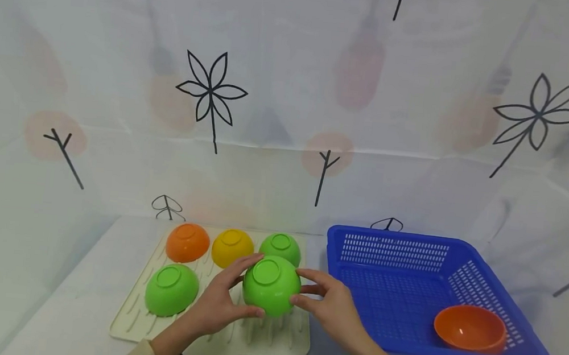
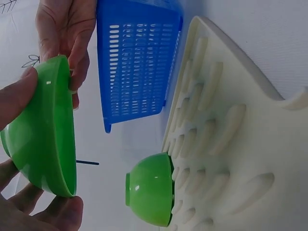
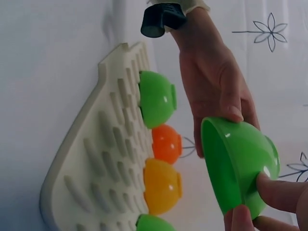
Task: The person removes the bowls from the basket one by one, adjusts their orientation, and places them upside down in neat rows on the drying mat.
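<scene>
A green bowl [image 1: 273,293] is held upside down above the cream drying mat [image 1: 228,332], its foot facing up. My left hand [image 1: 221,300] grips its left rim, thumb in front and fingers behind. On the opposite side my right hand [image 1: 331,305] pinches the rim. In the left wrist view the held bowl [image 2: 45,130] hangs apart from the mat. Resting upside down on the mat are an orange bowl [image 1: 188,242], a yellow bowl [image 1: 232,248], a second green bowl [image 1: 282,247] at the back, and another green bowl [image 1: 172,291] at front left.
To the right stands a blue plastic basket [image 1: 380,301] with slotted walls. An orange bowl [image 1: 471,327] lies inside it, at its right front, opening upward. A white patterned cloth [image 1: 271,102] hangs behind the table.
</scene>
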Tool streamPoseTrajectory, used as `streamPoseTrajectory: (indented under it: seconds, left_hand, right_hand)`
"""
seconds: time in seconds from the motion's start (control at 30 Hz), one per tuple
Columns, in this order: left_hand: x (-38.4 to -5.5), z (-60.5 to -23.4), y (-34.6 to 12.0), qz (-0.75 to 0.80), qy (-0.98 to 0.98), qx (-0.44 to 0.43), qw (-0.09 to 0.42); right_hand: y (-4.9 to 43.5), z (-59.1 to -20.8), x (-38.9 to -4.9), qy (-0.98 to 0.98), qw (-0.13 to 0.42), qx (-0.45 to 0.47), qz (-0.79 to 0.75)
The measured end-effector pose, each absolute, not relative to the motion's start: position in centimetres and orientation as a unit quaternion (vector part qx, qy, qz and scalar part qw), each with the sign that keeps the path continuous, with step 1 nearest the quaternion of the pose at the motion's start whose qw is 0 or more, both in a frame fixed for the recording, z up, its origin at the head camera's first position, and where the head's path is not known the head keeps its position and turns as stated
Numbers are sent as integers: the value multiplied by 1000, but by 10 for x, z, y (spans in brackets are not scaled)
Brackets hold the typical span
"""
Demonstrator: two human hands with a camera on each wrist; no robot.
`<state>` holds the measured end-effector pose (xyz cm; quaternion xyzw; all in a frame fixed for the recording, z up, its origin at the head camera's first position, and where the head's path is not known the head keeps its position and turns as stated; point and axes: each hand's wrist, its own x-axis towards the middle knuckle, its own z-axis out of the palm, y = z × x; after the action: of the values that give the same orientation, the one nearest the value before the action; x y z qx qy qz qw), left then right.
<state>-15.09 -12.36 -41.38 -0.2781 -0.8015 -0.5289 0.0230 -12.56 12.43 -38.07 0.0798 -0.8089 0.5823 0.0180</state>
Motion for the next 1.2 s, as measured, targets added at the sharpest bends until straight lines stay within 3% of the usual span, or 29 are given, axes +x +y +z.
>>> streamPoseTrajectory:
  seconds: [0.37, 0.83, 1.2]
  left_hand:
    - [-146, -415, -129, -531, -811, -241, 45]
    - [-147, -421, -138, -476, -855, -196, 56]
    - [-149, -430, -140, -436, -884, -159, 59]
  right_hand:
    - [106, -392, -124, -778, 24, 110, 618]
    - [82, -429, -133, -797, 82, 143, 582]
    - [71, -441, -139, -793, 40, 153, 588]
